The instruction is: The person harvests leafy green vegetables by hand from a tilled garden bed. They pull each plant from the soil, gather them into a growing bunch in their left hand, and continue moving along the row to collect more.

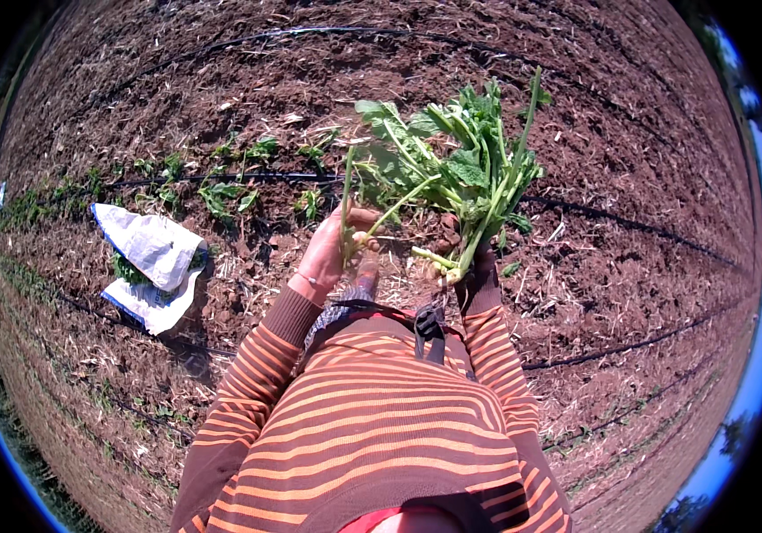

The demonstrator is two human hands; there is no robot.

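Note:
My left hand (347, 233) holds a few green leafy stems (391, 208) near their pale lower ends, its fingers curled round them. To its right, my right hand (477, 256) grips a large bunch of leafy green plants (471, 170) by the thick stalks, mostly hidden behind them. The leaves point up and away from me, and one long bare stalk rises above the rest. Cut-looking pale stalk ends show at the bottom of the bunch.
A white sack (161, 250) with blue edges lies on the soil at the left, greens showing inside. Black drip irrigation lines (274, 178) cross the brown, straw-strewn soil. Small green plants (221, 200) lie or grow along the nearest line ahead.

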